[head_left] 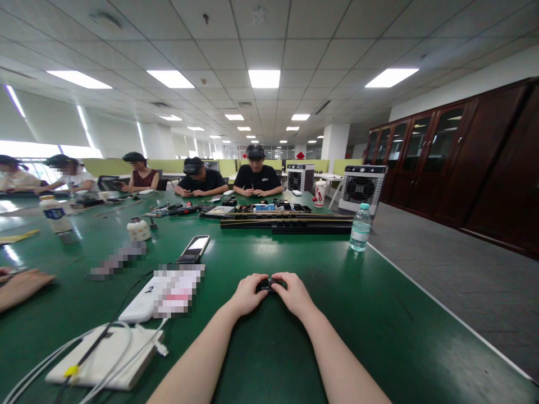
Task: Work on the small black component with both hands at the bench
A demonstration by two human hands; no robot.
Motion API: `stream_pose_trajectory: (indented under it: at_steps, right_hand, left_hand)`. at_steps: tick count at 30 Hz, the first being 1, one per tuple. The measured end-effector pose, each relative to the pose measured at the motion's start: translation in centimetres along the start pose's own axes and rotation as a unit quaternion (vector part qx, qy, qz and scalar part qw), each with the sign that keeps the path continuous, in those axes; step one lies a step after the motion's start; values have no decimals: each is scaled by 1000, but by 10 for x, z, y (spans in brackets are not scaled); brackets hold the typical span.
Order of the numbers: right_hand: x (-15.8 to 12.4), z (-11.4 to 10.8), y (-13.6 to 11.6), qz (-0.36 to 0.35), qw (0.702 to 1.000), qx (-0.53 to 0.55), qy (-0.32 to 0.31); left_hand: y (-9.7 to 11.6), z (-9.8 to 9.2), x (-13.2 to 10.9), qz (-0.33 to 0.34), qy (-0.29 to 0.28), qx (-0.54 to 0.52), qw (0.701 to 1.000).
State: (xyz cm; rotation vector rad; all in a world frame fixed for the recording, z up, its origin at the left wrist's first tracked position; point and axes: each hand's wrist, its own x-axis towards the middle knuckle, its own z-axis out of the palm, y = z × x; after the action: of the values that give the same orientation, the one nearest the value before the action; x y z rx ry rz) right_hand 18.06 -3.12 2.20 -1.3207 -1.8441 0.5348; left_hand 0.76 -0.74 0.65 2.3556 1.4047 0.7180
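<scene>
Between my two hands is a small black object, low over the green table or resting on it. My left hand is closed on its left end, with the thumb on the near side and the fingers curled behind. From the other side my right hand grips the right end in much the same way. Thumbs and fingers cover most of the object, so its kind cannot be made out.
Left lie a smartphone, a white power bank and a white box with cables. A water bottle stands right, by black bars. Another person's hand is far left; several people sit beyond.
</scene>
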Motion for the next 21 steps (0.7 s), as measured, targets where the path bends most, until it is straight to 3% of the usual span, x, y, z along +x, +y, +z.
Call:
stream_pose_trajectory:
  at_steps: [7,21]
  right_hand:
    - [-1,0,2,-9,998,-54,-39]
    - [-2,1,-1,-36,993,-106,-30]
  left_hand:
    - [0,0,0,11,4,-1,1000]
    - [2,-2,-1,10,0,-6,1000]
